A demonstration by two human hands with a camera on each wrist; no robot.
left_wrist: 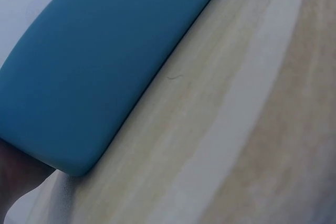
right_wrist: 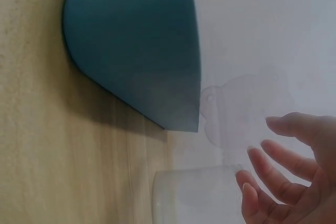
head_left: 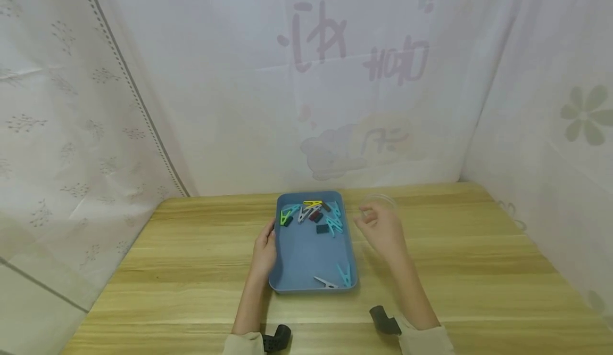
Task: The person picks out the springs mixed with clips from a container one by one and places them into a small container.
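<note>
A shallow blue tray (head_left: 311,254) rests on the table, seen from outside in both wrist views. My left hand (head_left: 265,247) holds its left side, fingers at the wall; only a dark bit of that hand (left_wrist: 20,174) shows in the left wrist view. Toward the tray's far end lie several clothespins, among them a yellow one (head_left: 313,204), a green one (head_left: 284,217) and cyan ones (head_left: 333,224), with small dark blocks (head_left: 322,229). A grey clothespin (head_left: 326,282) and a cyan clothespin (head_left: 345,275) lie at the near right corner. Right of the tray, my right hand (head_left: 383,232) hovers with loosely bent fingers, holding nothing.
A clear round container (right_wrist: 194,195) stands on the table (head_left: 191,270) beyond my right hand, partly hidden by it. Pale printed curtains (head_left: 230,105) hang behind the table and at both sides. Dark mounts (head_left: 383,320) sit at both wrists.
</note>
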